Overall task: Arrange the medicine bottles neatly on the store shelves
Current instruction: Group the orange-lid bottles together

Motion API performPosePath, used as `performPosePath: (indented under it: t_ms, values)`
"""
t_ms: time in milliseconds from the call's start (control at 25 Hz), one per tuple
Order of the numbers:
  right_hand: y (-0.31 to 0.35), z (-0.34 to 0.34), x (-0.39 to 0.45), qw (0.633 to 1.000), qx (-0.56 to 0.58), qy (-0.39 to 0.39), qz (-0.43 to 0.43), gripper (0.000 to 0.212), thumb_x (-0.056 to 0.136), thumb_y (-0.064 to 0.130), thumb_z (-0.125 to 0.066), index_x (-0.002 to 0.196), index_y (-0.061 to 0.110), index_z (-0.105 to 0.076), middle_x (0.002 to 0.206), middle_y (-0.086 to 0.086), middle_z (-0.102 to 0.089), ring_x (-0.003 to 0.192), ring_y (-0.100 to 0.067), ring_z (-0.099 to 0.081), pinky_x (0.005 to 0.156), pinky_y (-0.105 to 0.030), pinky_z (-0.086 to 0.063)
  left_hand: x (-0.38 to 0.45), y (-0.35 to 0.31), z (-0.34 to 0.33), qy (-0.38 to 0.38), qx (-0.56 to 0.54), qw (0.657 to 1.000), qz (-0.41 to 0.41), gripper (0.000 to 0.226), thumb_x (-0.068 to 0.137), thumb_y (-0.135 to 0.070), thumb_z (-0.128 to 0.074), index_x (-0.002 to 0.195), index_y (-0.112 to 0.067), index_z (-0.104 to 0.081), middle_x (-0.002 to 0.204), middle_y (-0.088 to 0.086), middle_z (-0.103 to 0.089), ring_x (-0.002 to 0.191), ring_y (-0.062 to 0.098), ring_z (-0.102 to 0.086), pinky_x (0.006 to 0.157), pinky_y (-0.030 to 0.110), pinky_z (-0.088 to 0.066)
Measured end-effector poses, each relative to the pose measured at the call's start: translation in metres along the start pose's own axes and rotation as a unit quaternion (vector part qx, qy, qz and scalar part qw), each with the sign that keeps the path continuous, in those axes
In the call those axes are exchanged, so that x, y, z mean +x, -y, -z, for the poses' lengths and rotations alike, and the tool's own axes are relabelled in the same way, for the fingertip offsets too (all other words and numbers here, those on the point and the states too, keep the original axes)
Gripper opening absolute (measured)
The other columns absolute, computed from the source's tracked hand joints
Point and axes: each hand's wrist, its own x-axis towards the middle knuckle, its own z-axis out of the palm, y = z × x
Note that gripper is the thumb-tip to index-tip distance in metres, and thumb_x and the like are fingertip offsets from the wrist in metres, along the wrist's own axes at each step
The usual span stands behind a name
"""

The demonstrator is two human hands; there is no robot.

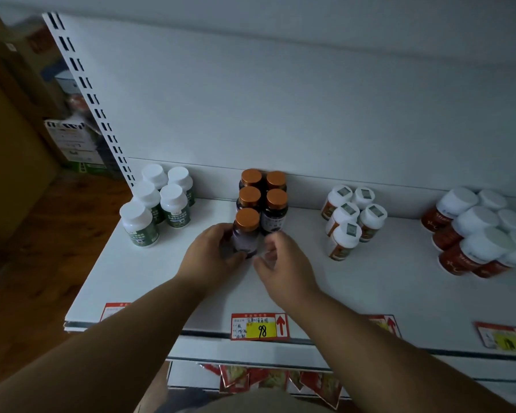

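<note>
White store shelf [167, 281] seen from above, with a white back panel and a slotted upright post [85, 93] at its left edge; wooden floor and cardboard boxes lie beyond it on the left.

4 groups of medicine bottles stand upright on the shelf, well apart from each other. At far left, 5 green-labelled bottles with white caps [158, 204]. In the middle, 5 dark bottles with copper caps [261, 201], set in 2 columns running back to the panel. Further right, 5 white-capped bottles with orange labels [352, 219], then a cluster of red bottles with white caps [480, 234] at the right edge.

The left hand [212, 254] grips the front copper-capped bottle [245, 234], fingers and thumb curled round its lower body; the bottle stands upright at the front of the left column, touching the bottle behind it. The right hand [283, 263] hovers just beside that bottle on its right, fingers loosely curled and holding nothing.

On the shelf's front edge sits a red price tag with a yellow patch reading 98 [259, 326], with similar tags to either side.
</note>
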Motion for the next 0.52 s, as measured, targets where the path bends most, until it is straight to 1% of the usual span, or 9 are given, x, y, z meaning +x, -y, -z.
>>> performPosePath:
  t_ms: [80, 160, 240, 320, 360, 440, 520]
  values:
    - [0.008, -0.006, 0.003, 1.000, -0.018, -0.015, 0.001, 0.023, 0.092, 0.034, -0.064, 0.109, 0.025, -0.052, 0.103, 0.008, -0.059, 0.092, -0.011, -0.058, 0.075, -0.027, -0.047, 0.001, -0.003, -0.001, 0.001, -0.010, 1.000, 0.000, 0.043, 0.078, -0.042, -0.074, 0.117, -0.035, -0.059, 0.107, -0.016, -0.065, 0.095, 0.006, -0.060, 0.083, 0.027, -0.050]
    - [0.013, -0.011, 0.006, 0.998, -0.026, -0.045, -0.019, 0.016, 0.092, 0.034, -0.063, 0.100, 0.025, -0.052, 0.097, 0.006, -0.061, 0.085, -0.012, -0.059, 0.068, -0.027, -0.044, 0.003, -0.003, -0.001, 0.016, -0.023, 1.000, -0.001, 0.042, 0.078, -0.044, -0.073, 0.117, -0.035, -0.059, 0.107, -0.017, -0.065, 0.095, 0.006, -0.060, 0.081, 0.025, -0.049]
    - [0.018, -0.016, 0.004, 0.997, -0.033, -0.063, -0.043, 0.014, 0.092, 0.032, -0.063, 0.095, 0.025, -0.051, 0.094, 0.005, -0.061, 0.082, -0.013, -0.059, 0.066, -0.027, -0.043, 0.003, -0.001, -0.001, 0.020, -0.015, 1.000, -0.007, 0.039, 0.077, -0.048, -0.069, 0.114, -0.036, -0.061, 0.104, -0.018, -0.066, 0.093, 0.005, -0.061, 0.081, 0.028, -0.052]
    - [0.022, -0.021, 0.002, 0.994, -0.034, -0.083, -0.055, 0.014, 0.091, 0.031, -0.064, 0.095, 0.024, -0.052, 0.094, 0.004, -0.061, 0.083, -0.014, -0.059, 0.067, -0.028, -0.043, 0.005, 0.001, 0.000, 0.029, -0.009, 0.999, -0.021, 0.037, 0.077, -0.048, -0.066, 0.112, -0.036, -0.061, 0.103, -0.017, -0.067, 0.092, 0.007, -0.060, 0.081, 0.032, -0.054]
    - [0.024, -0.021, 0.001, 0.993, -0.029, -0.092, -0.063, 0.014, 0.091, 0.030, -0.064, 0.096, 0.023, -0.053, 0.095, 0.003, -0.061, 0.084, -0.014, -0.059, 0.068, -0.027, -0.044, 0.006, 0.000, 0.001, 0.038, -0.011, 0.999, -0.026, 0.038, 0.078, -0.047, -0.067, 0.113, -0.035, -0.061, 0.106, -0.015, -0.067, 0.094, 0.008, -0.060, 0.082, 0.031, -0.053]
    - [0.028, -0.023, -0.007, 0.991, -0.017, -0.112, -0.077, 0.016, 0.091, 0.030, -0.064, 0.099, 0.023, -0.052, 0.097, 0.003, -0.059, 0.084, -0.014, -0.058, 0.068, -0.026, -0.042, 0.005, -0.002, 0.007, 0.050, -0.026, 0.998, -0.032, 0.045, 0.080, -0.041, -0.072, 0.121, -0.029, -0.059, 0.114, -0.010, -0.065, 0.100, 0.011, -0.060, 0.084, 0.027, -0.048]
    - [0.031, -0.023, -0.018, 0.988, -0.017, -0.126, -0.085, 0.019, 0.092, 0.030, -0.065, 0.103, 0.022, -0.052, 0.099, 0.003, -0.056, 0.086, -0.014, -0.056, 0.070, -0.025, -0.042, -0.006, -0.001, 0.016, 0.048, -0.058, 0.997, -0.009, 0.052, 0.083, -0.033, -0.073, 0.130, -0.023, -0.053, 0.123, -0.006, -0.061, 0.109, 0.013, -0.057, 0.090, 0.026, -0.045]
